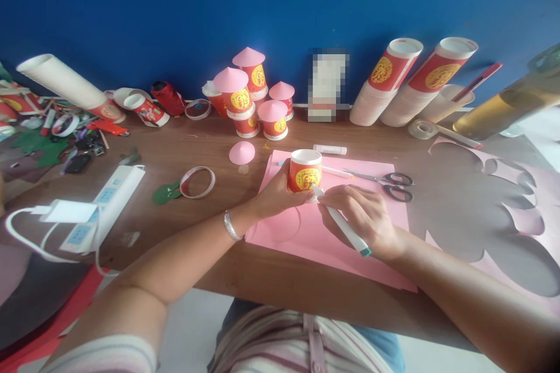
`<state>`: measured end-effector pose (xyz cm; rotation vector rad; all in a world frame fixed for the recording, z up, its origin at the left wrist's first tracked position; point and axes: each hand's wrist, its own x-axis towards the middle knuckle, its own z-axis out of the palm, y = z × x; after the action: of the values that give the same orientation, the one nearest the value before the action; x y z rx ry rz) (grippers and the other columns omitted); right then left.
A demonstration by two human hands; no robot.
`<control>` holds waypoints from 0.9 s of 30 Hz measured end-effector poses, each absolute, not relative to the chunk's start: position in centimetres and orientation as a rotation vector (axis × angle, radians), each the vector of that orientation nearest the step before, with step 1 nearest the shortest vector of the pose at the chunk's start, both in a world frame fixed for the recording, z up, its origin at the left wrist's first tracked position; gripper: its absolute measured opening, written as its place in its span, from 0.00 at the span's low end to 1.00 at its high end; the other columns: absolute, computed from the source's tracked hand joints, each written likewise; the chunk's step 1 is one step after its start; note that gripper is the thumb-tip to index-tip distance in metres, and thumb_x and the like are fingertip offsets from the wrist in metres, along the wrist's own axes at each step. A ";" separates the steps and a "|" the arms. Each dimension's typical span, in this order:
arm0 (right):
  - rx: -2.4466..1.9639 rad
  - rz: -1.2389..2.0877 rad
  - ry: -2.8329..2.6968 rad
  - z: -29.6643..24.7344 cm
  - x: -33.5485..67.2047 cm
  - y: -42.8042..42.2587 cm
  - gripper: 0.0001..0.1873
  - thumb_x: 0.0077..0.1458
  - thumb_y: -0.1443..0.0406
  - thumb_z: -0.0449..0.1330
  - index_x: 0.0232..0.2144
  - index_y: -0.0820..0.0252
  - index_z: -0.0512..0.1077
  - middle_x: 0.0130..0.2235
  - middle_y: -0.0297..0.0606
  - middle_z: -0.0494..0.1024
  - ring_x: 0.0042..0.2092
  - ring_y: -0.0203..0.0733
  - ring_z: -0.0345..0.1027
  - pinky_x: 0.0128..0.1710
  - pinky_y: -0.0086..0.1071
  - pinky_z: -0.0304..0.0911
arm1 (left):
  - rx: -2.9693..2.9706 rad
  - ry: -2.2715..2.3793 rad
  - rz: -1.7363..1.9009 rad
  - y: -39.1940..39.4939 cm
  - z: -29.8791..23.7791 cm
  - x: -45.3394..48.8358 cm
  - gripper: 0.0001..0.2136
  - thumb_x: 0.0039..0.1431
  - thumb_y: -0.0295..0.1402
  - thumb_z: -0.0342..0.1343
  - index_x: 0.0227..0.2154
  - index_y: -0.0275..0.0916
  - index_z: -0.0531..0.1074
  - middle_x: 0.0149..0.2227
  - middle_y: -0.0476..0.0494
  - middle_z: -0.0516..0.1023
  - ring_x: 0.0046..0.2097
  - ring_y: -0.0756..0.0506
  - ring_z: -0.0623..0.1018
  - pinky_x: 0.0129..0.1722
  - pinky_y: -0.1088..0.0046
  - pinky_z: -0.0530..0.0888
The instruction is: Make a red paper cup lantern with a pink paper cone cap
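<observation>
My left hand [276, 193] is closed around the lower left side of a red paper cup [305, 170] with a white rim and a yellow round emblem. The cup is upright with its mouth facing up. In my right hand [365, 215] is a white marker [343, 224] with a green end, held like a pen. Its tip meets or nearly meets the cup's front near the emblem; contact is hard to tell. Beneath both hands lie pink paper sheets [289, 253], where a faint circle outline shows. A small pink paper cone [242, 152] rests left of the cup.
Black-handled scissors [396, 180] lie on the sheets' right side. Behind stand cups with pink cone tops [230, 84] and tall cup stacks [396, 70]. A power strip [105, 207] and clutter occupy the left; pink paper offcuts [525, 218] and a tape roll [423, 129] the right.
</observation>
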<state>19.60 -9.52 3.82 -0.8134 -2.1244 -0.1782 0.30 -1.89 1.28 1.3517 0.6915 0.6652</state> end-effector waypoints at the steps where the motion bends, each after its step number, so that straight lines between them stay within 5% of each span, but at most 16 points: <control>1: -0.816 -0.180 -2.126 3.9 19.6 -9.5 0.14 0.58 0.77 0.59 0.46 0.63 0.71 0.32 0.40 0.78 0.31 0.40 0.73 0.29 0.32 0.70 | 1.349 0.690 0.667 -1.9 1.3 0.3 0.29 0.50 0.40 0.70 0.50 0.39 0.63 0.44 0.42 0.72 0.44 0.43 0.74 0.44 0.63 0.75; 19: -0.819 -0.215 -2.132 4.1 19.4 -9.5 0.12 0.59 0.76 0.58 0.44 0.61 0.70 0.31 0.38 0.77 0.30 0.38 0.72 0.28 0.32 0.71 | 1.339 0.673 0.665 -1.9 1.4 0.3 0.26 0.51 0.38 0.69 0.49 0.39 0.64 0.42 0.44 0.72 0.43 0.44 0.74 0.43 0.65 0.74; 27: -0.814 -0.286 -2.047 3.7 20.0 -9.4 0.17 0.61 0.73 0.59 0.52 0.59 0.70 0.30 0.35 0.76 0.28 0.38 0.71 0.29 0.32 0.69 | 1.165 0.552 0.655 -1.8 1.6 0.2 0.26 0.51 0.36 0.71 0.50 0.39 0.68 0.42 0.43 0.76 0.44 0.44 0.77 0.46 0.63 0.76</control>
<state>20.04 -9.41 3.73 -0.8141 -2.0466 -0.2863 0.16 -1.80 1.56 1.1647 0.5521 0.6551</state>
